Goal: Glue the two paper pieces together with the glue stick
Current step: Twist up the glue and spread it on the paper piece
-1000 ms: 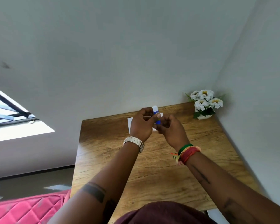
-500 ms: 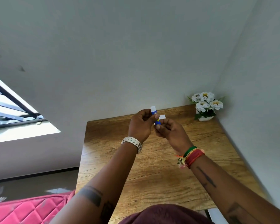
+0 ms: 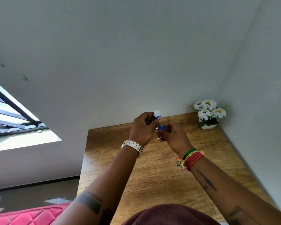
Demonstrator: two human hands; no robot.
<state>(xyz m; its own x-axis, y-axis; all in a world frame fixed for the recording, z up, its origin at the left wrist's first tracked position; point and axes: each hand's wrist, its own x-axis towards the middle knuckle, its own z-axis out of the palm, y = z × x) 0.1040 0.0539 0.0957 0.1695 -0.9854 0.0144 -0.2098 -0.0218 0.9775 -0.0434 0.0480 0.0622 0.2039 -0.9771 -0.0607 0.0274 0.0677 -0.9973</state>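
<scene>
Head view, the only one. Both hands are raised together above the far part of the table, fingers meeting. The left hand is closed around the glue stick, blue barrel, pale end pointing up and poking out above the knuckles. The right hand is curled right against it, fingertips touching the lower barrel; a tiny white sliver shows at those fingers, maybe paper, too small to be sure. Cannot tell what the right hand is actually gripping, the stick base or a paper bit. Cap on or off: unclear, the top just looks pale.

Watch on the left wrist, bands on the right. Flowers in the far right corner of the table, well apart from the hands. Pink quilted thing lower left.

Progress, judged: early to middle. Stick is in hand, probably being readied or dabbed on a small piece. No joined papers visible, none seen lying on the tabletop. Left to do: spread glue, press the two pieces together, put the stick down.
</scene>
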